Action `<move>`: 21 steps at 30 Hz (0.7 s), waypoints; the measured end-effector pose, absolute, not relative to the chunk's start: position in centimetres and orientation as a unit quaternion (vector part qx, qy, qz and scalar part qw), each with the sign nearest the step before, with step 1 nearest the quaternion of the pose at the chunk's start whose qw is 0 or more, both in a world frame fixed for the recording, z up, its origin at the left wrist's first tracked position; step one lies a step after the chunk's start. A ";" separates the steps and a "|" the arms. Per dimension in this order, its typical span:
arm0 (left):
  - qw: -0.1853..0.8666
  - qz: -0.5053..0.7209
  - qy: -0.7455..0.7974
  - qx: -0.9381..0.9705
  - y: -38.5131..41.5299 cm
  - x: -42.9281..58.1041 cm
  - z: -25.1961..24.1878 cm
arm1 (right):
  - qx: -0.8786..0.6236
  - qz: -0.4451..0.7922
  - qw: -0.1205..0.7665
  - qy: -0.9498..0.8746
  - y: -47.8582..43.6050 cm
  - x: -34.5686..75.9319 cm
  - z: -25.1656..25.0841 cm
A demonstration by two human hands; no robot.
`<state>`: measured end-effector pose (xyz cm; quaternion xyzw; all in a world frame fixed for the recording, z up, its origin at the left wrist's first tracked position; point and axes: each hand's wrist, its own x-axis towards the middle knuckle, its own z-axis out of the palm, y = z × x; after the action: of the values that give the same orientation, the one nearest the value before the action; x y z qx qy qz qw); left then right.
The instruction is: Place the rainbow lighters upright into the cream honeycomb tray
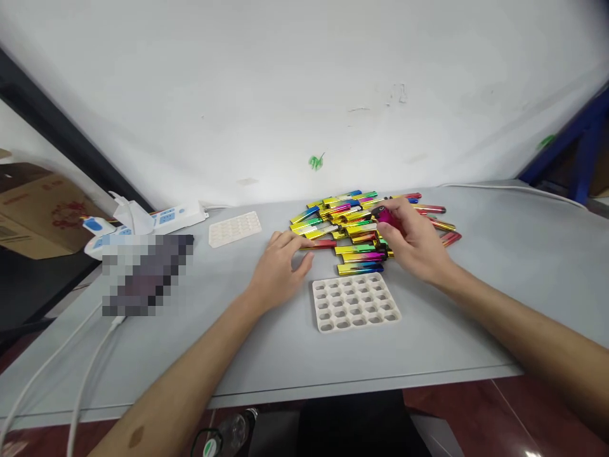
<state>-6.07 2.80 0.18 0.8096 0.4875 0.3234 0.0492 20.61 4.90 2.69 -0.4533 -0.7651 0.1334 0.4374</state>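
Observation:
A pile of shiny lighters, mostly gold with red, blue, green or magenta ends, lies on the table. Among them, my right hand pinches a magenta lighter with a black top between thumb and fingers. At the pile's left edge, the fingertips of my left hand rest on a red and gold lighter lying flat. That hand's thumb is held apart from the lighter. Just in front of the pile sits a white tray with rows of slots, which show no lighters in them.
Another white slotted tray lies at the back left. Beside it are a white power strip and a pixelated dark object with white cables. A wall rises behind the table, and a cardboard box stands at left.

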 end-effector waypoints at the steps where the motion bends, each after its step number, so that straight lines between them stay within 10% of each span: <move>1: 0.045 0.317 0.491 0.810 2.8 -6.1 0.1 | -0.460 0.100 0.423 -0.775 4.9 20.6 2.8; 21: 0.062 0.229 0.569 0.787 2.7 -6.0 0.5 | -0.481 0.124 0.377 -0.782 4.8 20.9 2.8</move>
<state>-6.00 2.72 0.48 0.7874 0.5689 0.2292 0.0622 20.91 4.82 2.82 -0.4810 -0.7818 0.1242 0.3768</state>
